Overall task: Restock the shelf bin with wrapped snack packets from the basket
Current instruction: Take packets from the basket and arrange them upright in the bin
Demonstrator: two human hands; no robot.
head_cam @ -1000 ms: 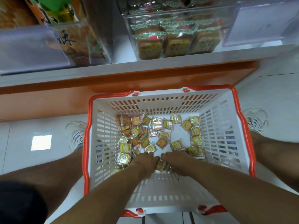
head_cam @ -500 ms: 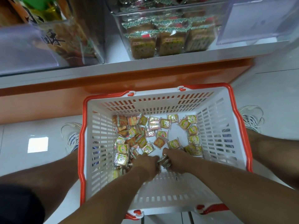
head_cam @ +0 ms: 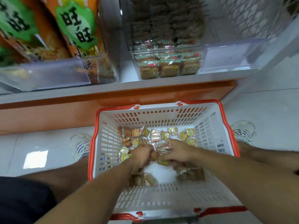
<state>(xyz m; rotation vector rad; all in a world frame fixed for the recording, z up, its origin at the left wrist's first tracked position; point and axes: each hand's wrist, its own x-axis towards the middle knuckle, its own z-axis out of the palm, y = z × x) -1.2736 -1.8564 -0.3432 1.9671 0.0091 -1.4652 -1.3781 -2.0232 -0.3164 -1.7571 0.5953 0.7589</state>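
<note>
A white plastic basket (head_cam: 103,143) with an orange rim stands on the floor between my feet. Several small wrapped snack packets (head_cam: 155,135) lie loose on its bottom. Both my hands are inside the basket, close together. My left hand (head_cam: 141,153) curls round a clump of packets. My right hand (head_cam: 178,151) grips another bunch of packets (head_cam: 163,150) between fingers and thumb. Above, on the white shelf, a clear shelf bin (head_cam: 168,65) holds rows of similar wrapped packets.
A second clear bin (head_cam: 45,73) with large orange and green snack bags stands at the left of the shelf (head_cam: 113,88). An orange kick panel (head_cam: 48,113) runs below it. My shoes (head_cam: 80,146) flank the basket on the white tiled floor.
Both hands have lifted from the basket bottom with packets gathered in them. The camera has tilted up, showing more of the shelf and bins.
</note>
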